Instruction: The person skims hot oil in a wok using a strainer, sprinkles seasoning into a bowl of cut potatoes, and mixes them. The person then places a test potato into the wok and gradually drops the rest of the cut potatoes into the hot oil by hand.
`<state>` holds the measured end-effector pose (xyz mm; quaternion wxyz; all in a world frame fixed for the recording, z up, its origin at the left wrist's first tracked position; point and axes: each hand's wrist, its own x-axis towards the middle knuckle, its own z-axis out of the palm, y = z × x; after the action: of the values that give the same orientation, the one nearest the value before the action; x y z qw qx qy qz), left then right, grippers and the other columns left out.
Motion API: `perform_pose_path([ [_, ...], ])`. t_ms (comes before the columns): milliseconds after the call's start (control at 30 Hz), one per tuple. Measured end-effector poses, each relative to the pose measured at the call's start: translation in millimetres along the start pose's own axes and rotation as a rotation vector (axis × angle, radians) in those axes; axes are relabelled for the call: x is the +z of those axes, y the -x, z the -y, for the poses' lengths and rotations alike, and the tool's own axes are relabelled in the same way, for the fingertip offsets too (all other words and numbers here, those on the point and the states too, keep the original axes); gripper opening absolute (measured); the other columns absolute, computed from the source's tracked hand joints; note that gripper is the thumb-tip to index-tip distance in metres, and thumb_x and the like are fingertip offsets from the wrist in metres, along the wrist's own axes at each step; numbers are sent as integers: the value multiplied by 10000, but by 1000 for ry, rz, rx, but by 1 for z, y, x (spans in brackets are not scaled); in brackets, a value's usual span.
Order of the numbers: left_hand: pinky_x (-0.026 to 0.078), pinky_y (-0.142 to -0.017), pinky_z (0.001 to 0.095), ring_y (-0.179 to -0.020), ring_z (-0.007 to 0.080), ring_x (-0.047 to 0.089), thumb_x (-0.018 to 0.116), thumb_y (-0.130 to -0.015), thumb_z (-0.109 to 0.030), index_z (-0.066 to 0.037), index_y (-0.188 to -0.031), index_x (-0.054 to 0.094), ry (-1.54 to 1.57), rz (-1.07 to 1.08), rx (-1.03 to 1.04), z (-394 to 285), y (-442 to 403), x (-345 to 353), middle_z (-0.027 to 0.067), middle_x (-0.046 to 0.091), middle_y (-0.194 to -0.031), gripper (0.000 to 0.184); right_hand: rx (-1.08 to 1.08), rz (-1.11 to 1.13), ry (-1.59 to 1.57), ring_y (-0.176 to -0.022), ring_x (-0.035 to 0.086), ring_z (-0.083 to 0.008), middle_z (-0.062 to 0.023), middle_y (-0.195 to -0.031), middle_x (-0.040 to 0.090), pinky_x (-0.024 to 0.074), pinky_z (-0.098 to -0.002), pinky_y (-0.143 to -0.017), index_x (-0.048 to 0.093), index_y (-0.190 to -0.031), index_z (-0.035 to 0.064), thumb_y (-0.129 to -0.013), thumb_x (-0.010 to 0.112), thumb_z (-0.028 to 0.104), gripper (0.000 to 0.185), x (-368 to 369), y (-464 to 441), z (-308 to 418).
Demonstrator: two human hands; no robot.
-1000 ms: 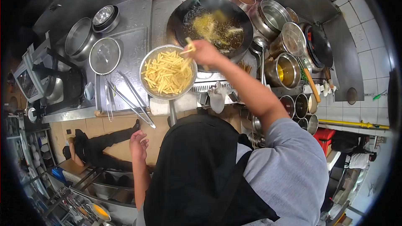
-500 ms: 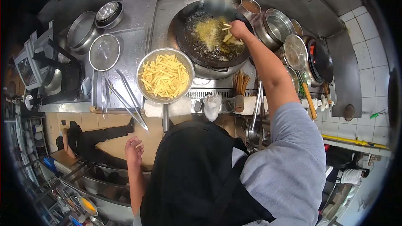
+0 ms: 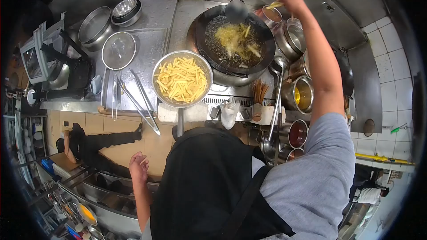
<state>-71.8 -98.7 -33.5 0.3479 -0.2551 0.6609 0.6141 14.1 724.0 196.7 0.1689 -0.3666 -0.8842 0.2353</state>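
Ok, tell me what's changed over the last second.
The right hand has swung from the heaped fries across the wok to beyond its far right rim, still pinching a few fries; no release is clearly visible. The left hand stays low and empty; the heaped fries and wok keep their places.

One camera rides on the head of the person (image 3: 311,164), and from where I'm standing it peers steeply down and somewhat forward over the counter (image 3: 153,13). Its very wide, round view bends straight edges and goes black at the corners. The apron (image 3: 204,182) fills six o'clock, right up close. The wok (image 3: 202,40) sits near at twelve, the right hand (image 3: 291,2) at one, the left hand (image 3: 138,168) at eight. Farther off, the tiled wall (image 3: 389,75) curves by three, and a co-worker (image 3: 84,144) shows small and sideways between eight and nine.
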Motion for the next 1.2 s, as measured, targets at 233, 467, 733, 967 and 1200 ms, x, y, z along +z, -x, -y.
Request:
perform_pose_path([
  [233,444,-596,217,-718,135,563,596,-919,-175,-97,-1141,568,49,17,11,-4,-16,-11,65,618,-942,237,148,84,-415,-552,440,-56,2,-797,606,324,-215,-464,650,-1006,55,-922,582,140,138,-28,118,44],
  [467,436,-562,205,-682,130,566,604,-880,-106,-67,-1147,559,26,35,-56,1,-24,-14,58,607,-926,273,180,20,-279,-692,516,-102,-38,-871,629,421,-259,-613,643,-1061,27,-905,549,64,185,-44,209,67],
  [733,424,-579,209,-681,122,568,603,-864,-83,-87,-1128,541,31,164,-46,-17,-48,2,29,597,-907,271,101,55,12,-791,651,-295,-172,-837,670,512,-406,-708,659,-937,18,-856,588,73,121,143,196,13],
  [967,428,-607,218,-698,120,570,602,-866,-86,-100,-1100,548,11,207,-50,-19,-46,-10,19,606,-903,240,-258,141,190,-918,629,-410,-242,-942,658,513,-431,-808,663,-952,-2,-814,583,29,163,250,157,58],
  [1200,447,-589,212,-687,116,572,599,-861,-71,-75,-1130,548,68,111,-58,-3,-32,-30,27,609,-893,274,-441,-78,84,-920,651,-375,-198,-935,684,518,-422,-809,658,-998,15,-800,593,48,211,259,106,80],
])
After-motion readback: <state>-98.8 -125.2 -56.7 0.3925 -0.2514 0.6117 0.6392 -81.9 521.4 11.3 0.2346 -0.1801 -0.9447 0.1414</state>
